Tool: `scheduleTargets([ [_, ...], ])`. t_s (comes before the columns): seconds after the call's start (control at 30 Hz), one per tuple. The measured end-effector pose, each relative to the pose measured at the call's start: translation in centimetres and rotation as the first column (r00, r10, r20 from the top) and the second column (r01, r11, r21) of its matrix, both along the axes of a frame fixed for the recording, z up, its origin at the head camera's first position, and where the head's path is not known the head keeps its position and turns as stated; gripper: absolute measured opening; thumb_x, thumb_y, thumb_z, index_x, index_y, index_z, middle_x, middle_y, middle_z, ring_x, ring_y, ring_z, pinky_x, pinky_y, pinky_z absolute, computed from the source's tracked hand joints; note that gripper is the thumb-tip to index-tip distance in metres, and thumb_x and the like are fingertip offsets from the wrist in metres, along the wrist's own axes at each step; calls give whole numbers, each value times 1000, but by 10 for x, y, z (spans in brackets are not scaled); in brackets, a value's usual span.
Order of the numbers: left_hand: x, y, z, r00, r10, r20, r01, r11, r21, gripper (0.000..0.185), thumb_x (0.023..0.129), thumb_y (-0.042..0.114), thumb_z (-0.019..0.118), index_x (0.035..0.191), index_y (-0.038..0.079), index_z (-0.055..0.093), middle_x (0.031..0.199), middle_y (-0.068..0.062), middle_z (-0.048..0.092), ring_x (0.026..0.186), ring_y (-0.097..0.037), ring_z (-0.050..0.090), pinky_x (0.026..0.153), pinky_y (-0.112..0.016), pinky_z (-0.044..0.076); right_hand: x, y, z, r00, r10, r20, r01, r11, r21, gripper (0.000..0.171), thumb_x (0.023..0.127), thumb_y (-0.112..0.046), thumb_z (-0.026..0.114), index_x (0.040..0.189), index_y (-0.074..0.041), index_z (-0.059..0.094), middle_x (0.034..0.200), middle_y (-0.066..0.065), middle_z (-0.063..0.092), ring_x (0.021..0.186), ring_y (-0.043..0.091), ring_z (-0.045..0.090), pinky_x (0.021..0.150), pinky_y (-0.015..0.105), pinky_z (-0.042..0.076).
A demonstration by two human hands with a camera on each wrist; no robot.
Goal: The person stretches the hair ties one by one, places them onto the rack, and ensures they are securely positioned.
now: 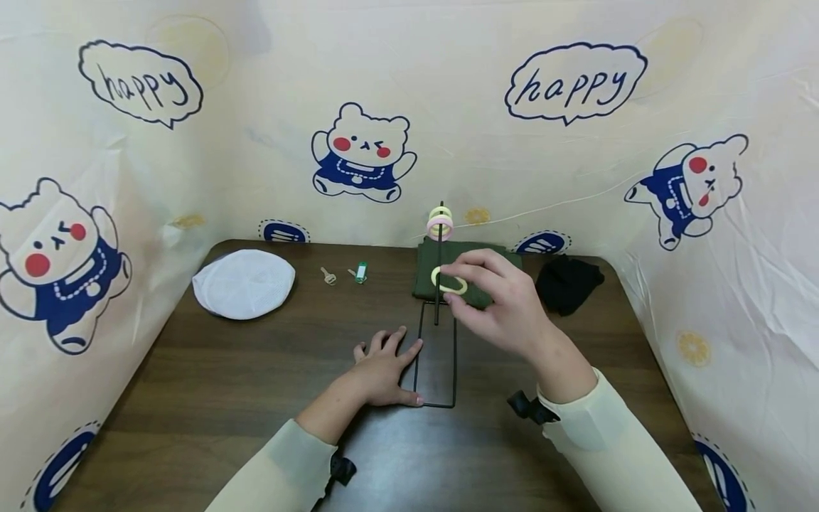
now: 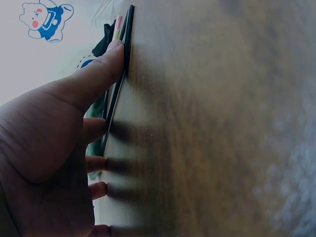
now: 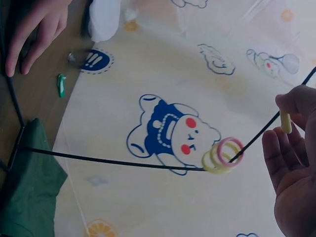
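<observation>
Head view shows my right hand (image 1: 505, 302) pinching a pale yellow ring (image 1: 449, 281) between thumb and fingertips, holding it up in the air right beside the thin black upright rod (image 1: 439, 284) of the wire stand; whether the ring already sits around the rod or only in front of it I cannot tell from here. In the right wrist view the same ring (image 3: 286, 121) shows edge-on between my fingers (image 3: 291, 101), close to the rod (image 3: 123, 161), with two rings already hanging near the rod's tip, one yellow (image 3: 213, 160) and one pink (image 3: 230, 150). My left hand (image 1: 382, 370) lies flat with straight fingers on the dark wooden table (image 1: 224, 398), its thumb pressed against the wire base frame (image 1: 436, 370) to keep the stand steady. Behind the stand lies a folded green cloth (image 1: 489, 259), with a black cloth (image 1: 568, 283) to its right, a white cap (image 1: 243, 283), a small key (image 1: 328, 276) and a green tag (image 1: 361, 272) further left. I judge the risk to be this: the rod is slim and springy, so a nudge from my fingers could sway it and shake the hung rings loose, or my light pinch could let the ring slip onto the table
</observation>
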State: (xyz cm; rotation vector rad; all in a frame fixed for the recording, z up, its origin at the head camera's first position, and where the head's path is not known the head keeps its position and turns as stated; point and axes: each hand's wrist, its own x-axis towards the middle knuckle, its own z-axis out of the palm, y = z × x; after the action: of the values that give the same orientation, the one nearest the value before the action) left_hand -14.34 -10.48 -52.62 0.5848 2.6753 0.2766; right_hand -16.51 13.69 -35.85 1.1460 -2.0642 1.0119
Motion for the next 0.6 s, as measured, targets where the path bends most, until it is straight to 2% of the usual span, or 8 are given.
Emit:
scheduleTargets([
  [0.2, 1, 0, 1, 1000, -2, -5, 2, 1000, 1, 109, 78, 82, 68, 166, 36, 24, 174, -8, 9, 153, -43, 14, 109, -76, 20, -19, -6, -4, 998, -62, -10, 62, 997, -34, 32, 84, -4, 82, 116, -4, 76, 112, 12, 68, 94, 22, 66, 77, 38, 57],
  [0.6, 1, -1, 1, 1000, -3, -16, 4, 1000, 8, 109, 78, 81, 69, 166, 36, 25, 174, -8, 9, 153, -43, 14, 108, -76, 21, -48, -14, -12, 993, -115, -5, 114, 989, -89, 36, 85, -1, 81, 121, -1, 74, 115, 16, 66, 83, 21, 64, 75, 34, 59],
])
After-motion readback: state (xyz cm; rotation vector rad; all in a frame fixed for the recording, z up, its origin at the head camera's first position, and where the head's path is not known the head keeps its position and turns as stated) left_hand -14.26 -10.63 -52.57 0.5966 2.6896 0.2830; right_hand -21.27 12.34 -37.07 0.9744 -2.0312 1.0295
